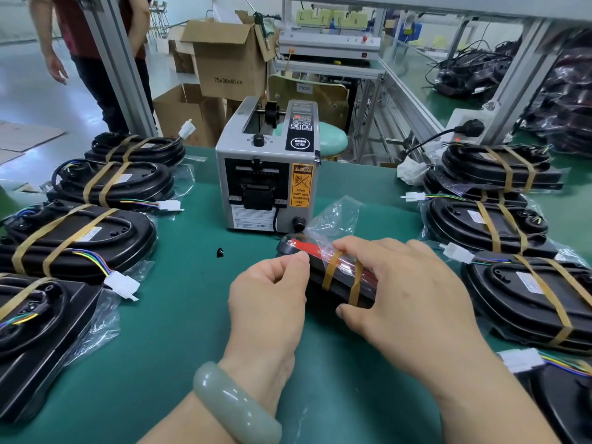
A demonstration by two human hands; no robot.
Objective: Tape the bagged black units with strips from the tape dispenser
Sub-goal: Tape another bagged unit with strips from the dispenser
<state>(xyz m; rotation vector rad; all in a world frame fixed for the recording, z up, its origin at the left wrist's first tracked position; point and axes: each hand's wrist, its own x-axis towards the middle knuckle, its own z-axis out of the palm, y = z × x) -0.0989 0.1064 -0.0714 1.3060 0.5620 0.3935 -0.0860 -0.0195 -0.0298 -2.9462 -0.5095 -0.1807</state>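
Unit: a bagged black unit [339, 277] stands on edge on the green surface [192, 299], just in front of the tape dispenser [267, 174].
Tape: two tan strips [342, 277] already wrap it.
Right hand [400, 293]: fingers curled over the unit, gripping it.
Left hand [269, 290]: fingers pinched at the bag's edge.
Advice: the person should pull the plastic snug and press each strip flat.

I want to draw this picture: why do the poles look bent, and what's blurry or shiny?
Head view: the wide lens bends the frame posts near the edges; the top right corner is smeared; ceiling light glints on the bracelet and the clear bag; the hands and dispenser look sharp.
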